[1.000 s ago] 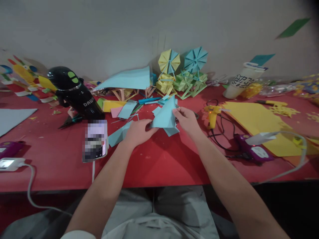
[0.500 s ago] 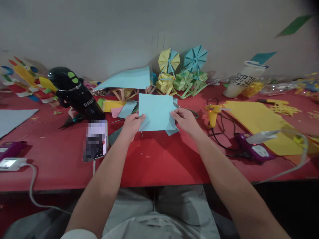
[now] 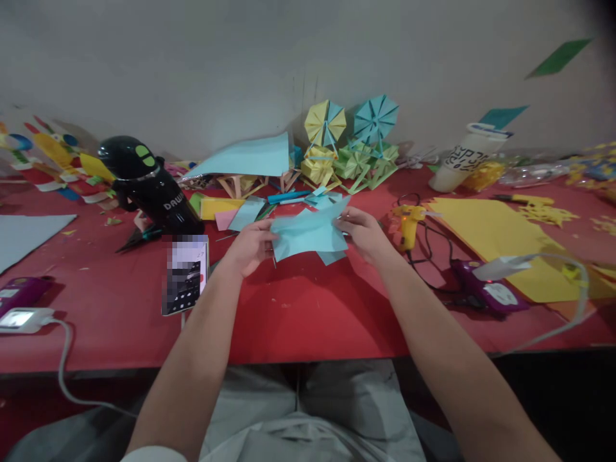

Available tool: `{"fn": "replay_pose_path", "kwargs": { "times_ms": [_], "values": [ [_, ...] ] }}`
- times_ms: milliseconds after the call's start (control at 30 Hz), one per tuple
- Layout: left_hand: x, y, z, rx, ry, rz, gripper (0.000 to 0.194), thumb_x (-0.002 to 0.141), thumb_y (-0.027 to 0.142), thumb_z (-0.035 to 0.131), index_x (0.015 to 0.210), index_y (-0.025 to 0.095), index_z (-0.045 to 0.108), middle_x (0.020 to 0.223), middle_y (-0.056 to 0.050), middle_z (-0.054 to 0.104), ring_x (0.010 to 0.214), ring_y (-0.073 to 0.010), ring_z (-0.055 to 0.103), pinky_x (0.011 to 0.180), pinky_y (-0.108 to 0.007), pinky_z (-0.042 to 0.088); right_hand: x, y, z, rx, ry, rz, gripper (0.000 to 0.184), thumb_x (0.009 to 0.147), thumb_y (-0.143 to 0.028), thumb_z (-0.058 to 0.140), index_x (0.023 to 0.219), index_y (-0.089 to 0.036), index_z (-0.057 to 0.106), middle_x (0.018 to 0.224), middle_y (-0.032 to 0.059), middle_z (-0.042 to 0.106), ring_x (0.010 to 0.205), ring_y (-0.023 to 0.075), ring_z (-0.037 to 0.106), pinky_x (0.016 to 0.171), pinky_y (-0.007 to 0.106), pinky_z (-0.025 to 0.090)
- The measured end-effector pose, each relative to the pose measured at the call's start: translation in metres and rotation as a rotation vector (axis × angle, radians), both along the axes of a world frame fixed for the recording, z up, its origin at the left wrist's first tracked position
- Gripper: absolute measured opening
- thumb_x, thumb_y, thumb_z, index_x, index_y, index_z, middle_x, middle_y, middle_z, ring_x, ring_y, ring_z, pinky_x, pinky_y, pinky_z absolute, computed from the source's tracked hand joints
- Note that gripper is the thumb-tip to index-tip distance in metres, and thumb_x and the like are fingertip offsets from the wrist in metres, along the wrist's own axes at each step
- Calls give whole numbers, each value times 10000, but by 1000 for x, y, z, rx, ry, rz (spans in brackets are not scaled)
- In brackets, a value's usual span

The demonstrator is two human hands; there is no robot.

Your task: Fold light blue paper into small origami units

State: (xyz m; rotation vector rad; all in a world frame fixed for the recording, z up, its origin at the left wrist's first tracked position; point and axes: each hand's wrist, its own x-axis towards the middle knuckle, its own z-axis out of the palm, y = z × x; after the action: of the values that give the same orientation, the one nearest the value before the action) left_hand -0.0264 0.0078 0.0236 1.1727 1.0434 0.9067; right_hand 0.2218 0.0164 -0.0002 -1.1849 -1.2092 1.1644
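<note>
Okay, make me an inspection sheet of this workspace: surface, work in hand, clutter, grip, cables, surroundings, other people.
Surface: red tabletop, small scraps on it.
Work in hand: light-blue sheet, bent, slightly blurred.
Clutter: phone, black bottle, yellow glue gun, yellow paper.
Grip: left hand at the sheet's left edge, right hand at its right edge.
Cables: white cable far left, another white cable far right, black cord by the glue gun.
Surroundings: grey wall behind.
Other people: nothing seen.
</note>
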Motion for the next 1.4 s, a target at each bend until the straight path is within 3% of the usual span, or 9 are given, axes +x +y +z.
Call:
{"fn": "replay_pose_path", "kwargs": {
  "times_ms": [167, 367, 567, 667, 867, 1033, 1200, 1300, 1400],
  "values": [
    [4, -7, 5, -137, -149, -113, 317, 808, 486, 533, 789, 190, 645, 865, -73, 682, 692, -182, 617, 596, -320, 504, -2, -3, 2, -2, 16, 45, 240, 638, -355, 675, 809, -189, 644, 764, 30, 673, 687, 169, 607, 629, 296, 458],
    [27, -21, 9, -203, -103, -175, 422, 713, 571, 734, 793, 165, 649, 771, -46, 674, 694, -157, 619, 643, -270, 481, -13, -9, 2, -73, 0, 186, 212, 632, -343, 715, 752, -179, 655, 657, 6, 643, 588, 138, 560, 567, 268, 420],
    [24, -13, 1, -223, -234, -142, 493, 757, 627, 667, 946, 172, 696, 902, -82, 729, 888, -225, 676, 774, -317, 533, -8, -1, -4, -137, 44, 24, 205, 589, -315, 733, 654, -184, 589, 539, -31, 523, 503, 102, 457, 504, 250, 337],
    [22, -10, 0, -204, -233, -89, 467, 726, 558, 737, 972, 163, 691, 935, -91, 723, 875, -222, 678, 752, -327, 552, -6, 1, -7, -95, 49, -33, 186, 606, -306, 730, 671, -195, 595, 567, -23, 543, 540, 117, 484, 541, 268, 374],
    [21, -6, 1, -126, -94, 213, 509, 552, 141, 859, 1006, 167, 630, 866, -31, 687, 751, -154, 652, 708, -304, 548, -5, -1, -2, -63, 65, -14, 86, 620, -273, 670, 637, -198, 631, 710, 22, 656, 713, 166, 598, 679, 317, 477],
    [16, -4, -4, 21, -6, 148, 463, 555, 201, 857, 958, 139, 639, 864, -43, 695, 730, -156, 642, 715, -312, 537, 0, -6, 9, -112, 73, 111, 167, 718, -332, 628, 725, -183, 703, 960, 82, 716, 850, 193, 638, 746, 324, 510],
    [20, -8, -8, 42, 102, -50, 405, 644, 321, 823, 969, 152, 649, 911, -66, 704, 739, -166, 647, 686, -303, 521, -7, -17, 16, -220, -83, 313, 380, 717, -448, 763, 1001, -208, 686, 867, 55, 698, 746, 176, 624, 665, 312, 486],
    [26, -9, -12, 60, 101, 33, 394, 669, 352, 806, 966, 146, 647, 994, -90, 699, 815, -180, 656, 724, -310, 527, -17, -21, 13, -229, -115, 417, 483, 650, -315, 830, 1085, -213, 649, 846, 27, 671, 775, 175, 630, 714, 319, 496],
    [31, -6, -16, 96, 27, 187, 497, 617, 290, 844, 1039, 153, 621, 1031, -89, 693, 865, -185, 659, 747, -314, 540, -26, -21, 8, -195, -111, 299, 440, 686, -300, 797, 1086, -223, 630, 861, 16, 654, 753, 159, 620, 708, 319, 499]
  ]
}}
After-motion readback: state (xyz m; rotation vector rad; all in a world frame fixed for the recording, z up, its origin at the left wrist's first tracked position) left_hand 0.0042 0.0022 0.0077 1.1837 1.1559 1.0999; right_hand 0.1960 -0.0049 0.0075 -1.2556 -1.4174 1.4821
